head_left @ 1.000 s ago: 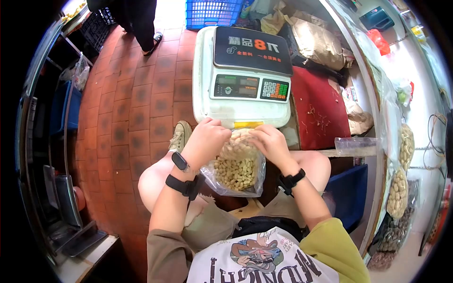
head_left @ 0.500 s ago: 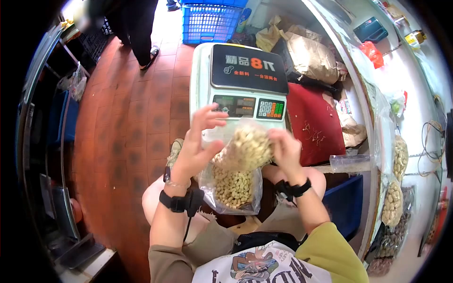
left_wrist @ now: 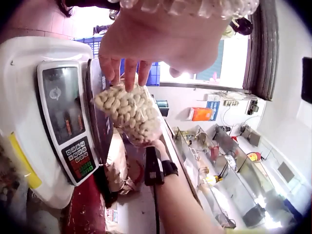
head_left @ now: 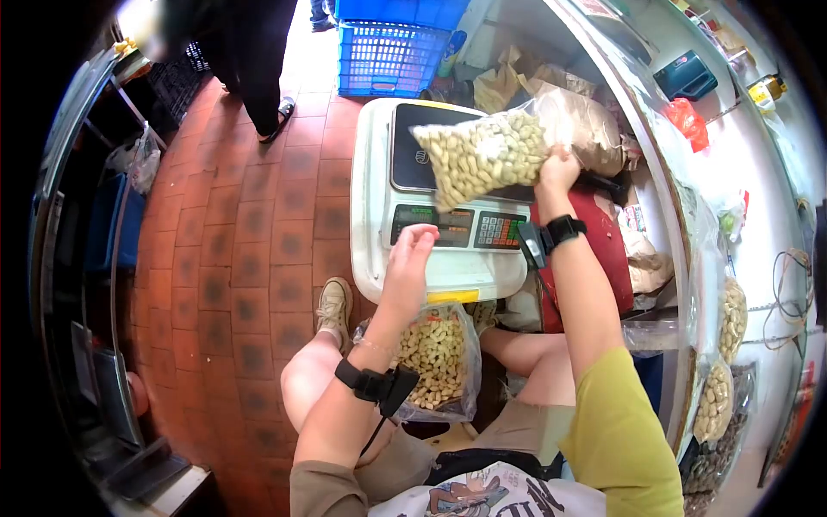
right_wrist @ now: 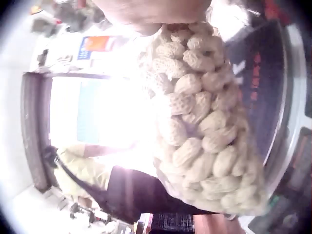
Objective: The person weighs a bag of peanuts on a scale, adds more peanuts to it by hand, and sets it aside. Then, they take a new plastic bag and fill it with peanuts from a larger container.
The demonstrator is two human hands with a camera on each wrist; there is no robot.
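Note:
A clear plastic bag full of unshelled peanuts (head_left: 487, 159) hangs tilted over the black platform of the digital scale (head_left: 370, 233). My right hand (head_left: 558, 172) grips one end of that bag at the right side of the scale. Lower in the head view, my left hand (head_left: 408, 269) holds nothing, its fingers extended in front of the scale's display. In the left wrist view, the fingers of the left hand (left_wrist: 156, 44) overlap the bag's corner. Between my knees stands an open plastic bag of loose peanuts (head_left: 433, 358).
A red board (head_left: 603, 258) with scraps lies right of the scale, beside brown paper sacks (head_left: 577, 121). Blue crates (head_left: 383, 60) stand behind. Filled peanut bags (head_left: 713, 401) hang at the right. A person in dark trousers (head_left: 258, 60) stands at the far left.
My right hand has lifted the peanut bag from above the open bag up and right over the scale platform. The left hand has let go of it and now reaches toward the display.

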